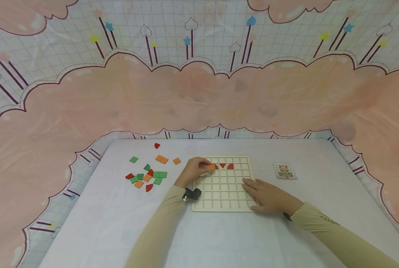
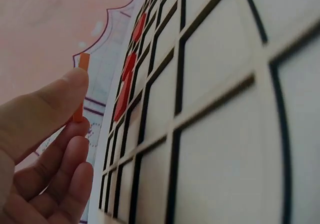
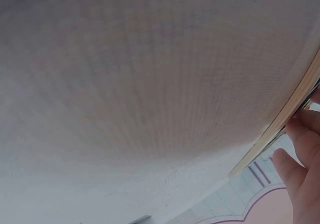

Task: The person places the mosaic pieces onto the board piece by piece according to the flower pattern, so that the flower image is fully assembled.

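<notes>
My left hand (image 1: 193, 170) pinches a flat orange square tile (image 1: 211, 167) between thumb and fingers over the upper left of a pale grid board (image 1: 217, 204). In the left wrist view that tile (image 2: 84, 60) is edge-on, held off the board's surface. Three red pieces sit in one upper row of the grid: a quarter-round piece (image 1: 230, 166), a small triangle (image 1: 222, 165) and another red piece (image 1: 216, 166), partly hidden by the orange tile. My right hand (image 1: 270, 195) rests with extended fingers on the board's right edge (image 3: 280, 121).
Left of the board lie loose orange squares (image 1: 161, 159), green squares (image 1: 157, 181), and red (image 1: 149, 187) and green (image 1: 147, 167) rounded pieces, several in all. A small gridded card with a coloured flower-like picture (image 1: 284, 171) lies to the right on the white table (image 1: 119, 230).
</notes>
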Available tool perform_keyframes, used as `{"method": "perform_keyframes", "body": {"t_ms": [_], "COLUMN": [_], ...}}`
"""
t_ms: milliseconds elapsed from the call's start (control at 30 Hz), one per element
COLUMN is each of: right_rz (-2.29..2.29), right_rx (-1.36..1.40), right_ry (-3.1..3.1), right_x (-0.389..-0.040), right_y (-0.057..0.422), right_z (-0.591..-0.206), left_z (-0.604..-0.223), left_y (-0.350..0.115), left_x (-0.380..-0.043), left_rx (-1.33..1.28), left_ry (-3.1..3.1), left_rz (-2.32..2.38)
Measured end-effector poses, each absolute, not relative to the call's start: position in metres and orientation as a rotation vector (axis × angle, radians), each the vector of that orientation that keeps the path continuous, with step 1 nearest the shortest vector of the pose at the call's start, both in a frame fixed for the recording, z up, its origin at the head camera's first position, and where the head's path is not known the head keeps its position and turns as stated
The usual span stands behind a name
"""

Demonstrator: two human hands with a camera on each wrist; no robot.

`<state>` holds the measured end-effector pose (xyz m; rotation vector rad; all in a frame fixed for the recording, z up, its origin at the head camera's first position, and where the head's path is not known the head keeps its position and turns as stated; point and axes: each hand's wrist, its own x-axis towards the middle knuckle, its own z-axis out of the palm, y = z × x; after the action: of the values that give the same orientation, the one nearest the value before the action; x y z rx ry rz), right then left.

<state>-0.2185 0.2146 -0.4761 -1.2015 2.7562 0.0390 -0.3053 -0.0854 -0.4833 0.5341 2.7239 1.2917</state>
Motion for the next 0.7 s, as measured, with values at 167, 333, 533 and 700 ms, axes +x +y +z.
{"method": "perform_keyframes", "body": {"t_ms": [167, 333, 533, 700], "right_rz": [0.035, 0.037, 0.045, 0.042], "right_rx": [-1.188, -1.197, -1.216, -1.219], "right_ry": [2.753, 2.758, 2.766, 2.764], "right_x": [-0.218, -0.218, -0.219, -0.219], "right_y": [0.214, 0.214, 0.214, 0.215], "right_z": [-0.477, -0.478, -0.479, -0.48], "left_z": [-0.486, -0.49, -0.494, -0.495], "left_y": [-0.076, -0.071, -0.071, -0.071], "left_x": [-0.305, -0.305, -0.306, -0.306], "left_rx": [0.56, 0.569, 0.568, 0.558], "left_ry": [2.712, 2.732, 2.739, 2.731], "left_rz": [1.281, 1.235, 1.197, 1.18]}}
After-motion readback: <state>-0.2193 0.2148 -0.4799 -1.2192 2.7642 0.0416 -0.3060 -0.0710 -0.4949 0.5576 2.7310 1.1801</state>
